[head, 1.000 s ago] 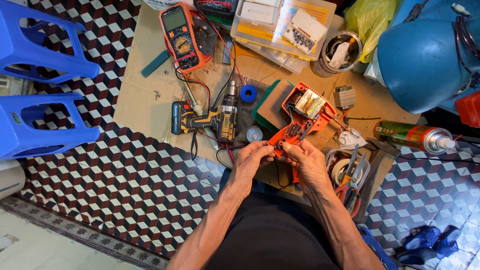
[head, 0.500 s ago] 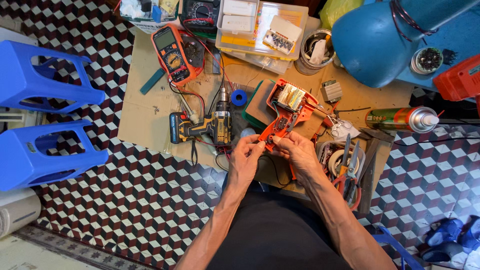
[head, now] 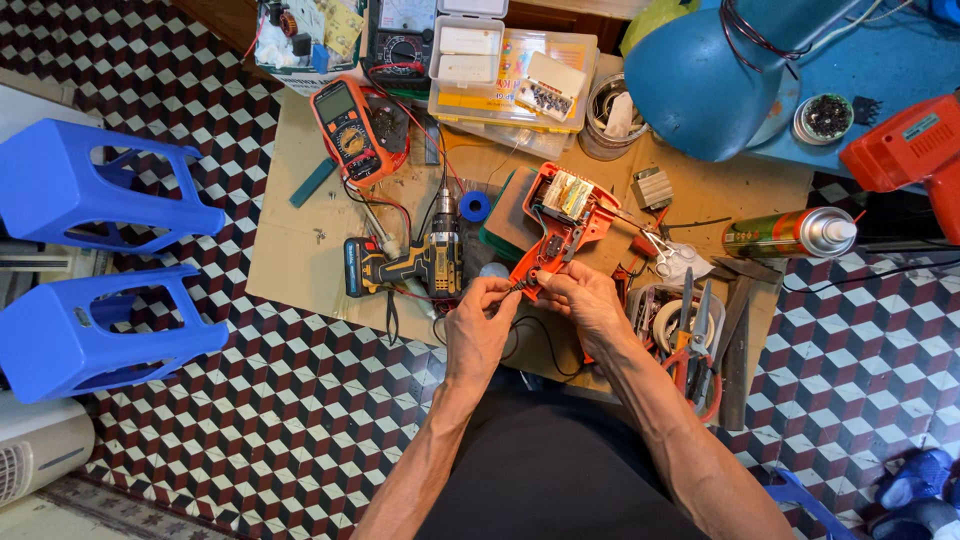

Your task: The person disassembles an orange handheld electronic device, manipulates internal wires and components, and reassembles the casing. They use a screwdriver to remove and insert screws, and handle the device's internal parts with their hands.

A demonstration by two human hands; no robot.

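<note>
Nearest, the left hand (head: 478, 322) and right hand (head: 583, 303) meet fingertip to fingertip, pinching something too small to tell at the near end of the opened orange tool (head: 556, 225) — its hard plastic shell lies open on the cardboard sheet (head: 290, 200). Left sits a cordless drill (head: 410, 265); farther, an orange meter (head: 349, 126).
</note>
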